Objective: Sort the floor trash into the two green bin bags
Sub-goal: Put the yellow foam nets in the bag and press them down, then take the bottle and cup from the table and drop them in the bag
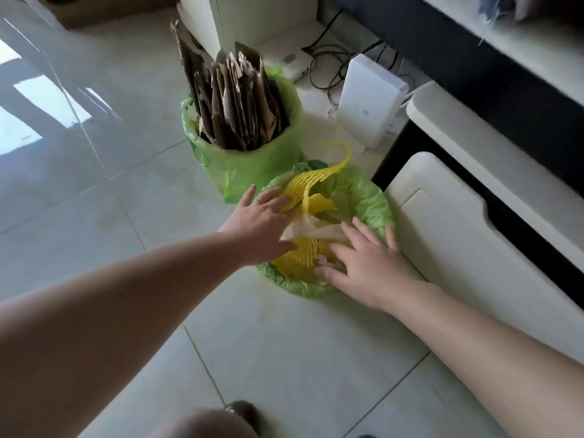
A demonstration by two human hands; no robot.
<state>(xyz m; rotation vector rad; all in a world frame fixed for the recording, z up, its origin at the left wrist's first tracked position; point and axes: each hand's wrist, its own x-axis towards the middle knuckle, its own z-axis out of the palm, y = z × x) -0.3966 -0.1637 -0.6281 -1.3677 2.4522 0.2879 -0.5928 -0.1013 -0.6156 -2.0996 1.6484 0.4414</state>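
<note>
Where the nearer green bin bag sits on the tiled floor just beside a white cabinet, its mouth is full of yellow foam netting, with a strip of the netting curling up and out over the far rim. A thin, pale plastic bag lies on top of the netting, between the two hands. The left hand rests on the left side of the pile with its fingers spread and fairly straight, lying flat on the netting and on the edge of the plastic bag; a ring shows on one finger. The right hand is likewise flat and splayed, palm down, pressing on the netting and on some crumpled white scraps at the near side of the bag; neither hand has its fingers curled round anything. Just behind, touching or nearly touching the first bag, stands the second green bin bag, upright and packed with torn brown cardboard that sticks well above its rim. Behind that bag is a tall white unit, and to the right a white box-shaped device stands upright on the floor with dark cables trailing behind it. A dark, blurred shoe shows at the bottom edge.
</note>
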